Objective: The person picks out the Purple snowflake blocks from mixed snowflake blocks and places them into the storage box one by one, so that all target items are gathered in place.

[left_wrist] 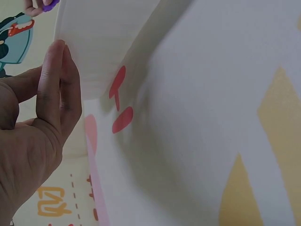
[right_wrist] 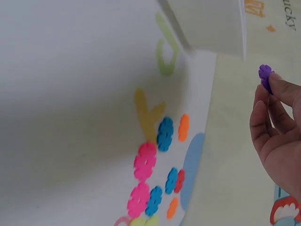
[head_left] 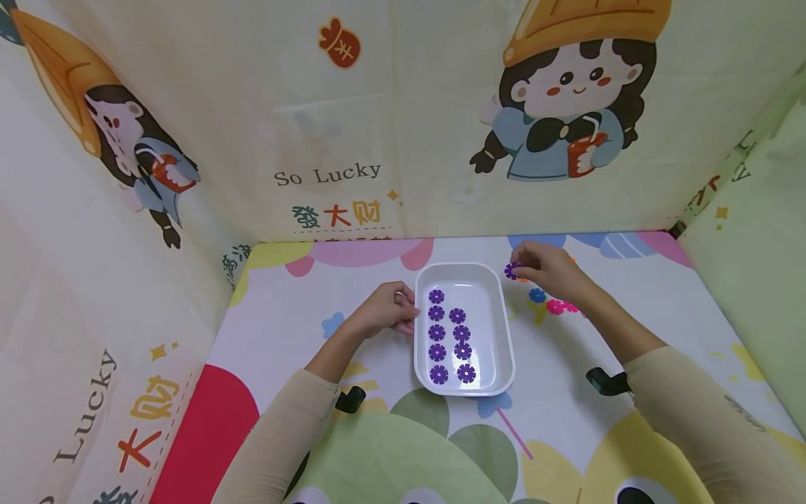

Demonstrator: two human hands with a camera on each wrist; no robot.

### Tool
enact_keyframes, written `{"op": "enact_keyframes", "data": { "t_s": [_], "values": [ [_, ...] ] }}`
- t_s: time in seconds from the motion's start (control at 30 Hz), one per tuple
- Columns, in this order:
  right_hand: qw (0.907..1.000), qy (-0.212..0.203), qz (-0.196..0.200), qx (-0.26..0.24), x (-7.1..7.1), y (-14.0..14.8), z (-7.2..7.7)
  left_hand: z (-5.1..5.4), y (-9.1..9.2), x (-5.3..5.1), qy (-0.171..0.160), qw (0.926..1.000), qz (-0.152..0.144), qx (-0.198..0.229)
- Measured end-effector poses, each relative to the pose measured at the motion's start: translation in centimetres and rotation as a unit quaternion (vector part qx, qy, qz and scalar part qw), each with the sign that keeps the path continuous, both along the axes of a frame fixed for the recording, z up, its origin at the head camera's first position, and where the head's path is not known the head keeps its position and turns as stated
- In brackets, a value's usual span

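Observation:
A white tray (head_left: 497, 378) holds several purple snowflake discs (head_left: 437, 332) in two columns, five... several in the left one and a shorter right one. At the tray's left rim, my left hand (head_left: 390, 308) grips the edge, with its fingers (left_wrist: 51, 89) against the outer wall. Beyond the tray's upper right corner, my right hand (head_left: 548, 267) pinches a purple snowflake disc (right_wrist: 266, 77) between thumb and fingers, held above the table. Blue discs (right_wrist: 164, 134), pink discs (right_wrist: 145, 161) and orange discs (right_wrist: 184, 127) lie below and beside that hand, partly hidden in the head view.
The table (head_left: 378, 371) is covered by a printed cloth with cartoon shapes. Patterned cloth walls (head_left: 441, 203) stand at the back and both sides. A black strap end (head_left: 607, 381) sticks out at the right sleeve, another (head_left: 350, 400) at the left.

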State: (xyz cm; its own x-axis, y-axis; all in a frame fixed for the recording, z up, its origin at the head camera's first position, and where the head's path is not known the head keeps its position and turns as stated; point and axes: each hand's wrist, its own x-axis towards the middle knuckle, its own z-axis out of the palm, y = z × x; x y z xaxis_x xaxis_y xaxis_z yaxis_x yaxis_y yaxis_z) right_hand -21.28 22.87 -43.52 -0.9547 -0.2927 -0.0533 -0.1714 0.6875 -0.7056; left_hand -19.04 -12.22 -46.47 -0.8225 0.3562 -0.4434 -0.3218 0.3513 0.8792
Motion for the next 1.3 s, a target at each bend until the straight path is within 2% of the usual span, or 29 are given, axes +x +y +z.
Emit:
{"op": "enact_keyframes", "data": {
  "t_s": [0.27, 0.47, 0.67, 0.9, 1.1, 1.3],
  "values": [
    [0.9989, 0.006, 0.045, -0.013, -0.2, -2.7, 0.0, -0.1, 0.0, 0.0, 0.000, 1.0000, 0.001, 0.002],
    [0.9973, 0.012, 0.072, -0.004, -0.6, -4.4, -0.2, 0.1, 0.1, 0.0, 0.008, 1.0000, -0.003, 0.001],
    [0.9956, -0.004, 0.094, -0.002, -1.1, -5.8, -0.7, 0.3, 0.0, 0.1, 0.009, 0.9999, -0.005, 0.003],
    [0.9908, -0.010, 0.134, 0.015, -1.7, -7.5, -1.3, 0.1, 0.0, 0.0, 0.004, 1.0000, -0.006, 0.006],
    [0.9879, -0.011, 0.150, 0.039, -1.8, -8.8, -1.3, 0.1, 0.0, 0.1, 0.004, 1.0000, -0.007, 0.004],
    [0.9877, -0.029, 0.143, 0.057, -1.8, -9.7, -1.5, 0.3, 0.0, 0.1, 0.008, 0.9999, -0.007, -0.003]
  ]
}}
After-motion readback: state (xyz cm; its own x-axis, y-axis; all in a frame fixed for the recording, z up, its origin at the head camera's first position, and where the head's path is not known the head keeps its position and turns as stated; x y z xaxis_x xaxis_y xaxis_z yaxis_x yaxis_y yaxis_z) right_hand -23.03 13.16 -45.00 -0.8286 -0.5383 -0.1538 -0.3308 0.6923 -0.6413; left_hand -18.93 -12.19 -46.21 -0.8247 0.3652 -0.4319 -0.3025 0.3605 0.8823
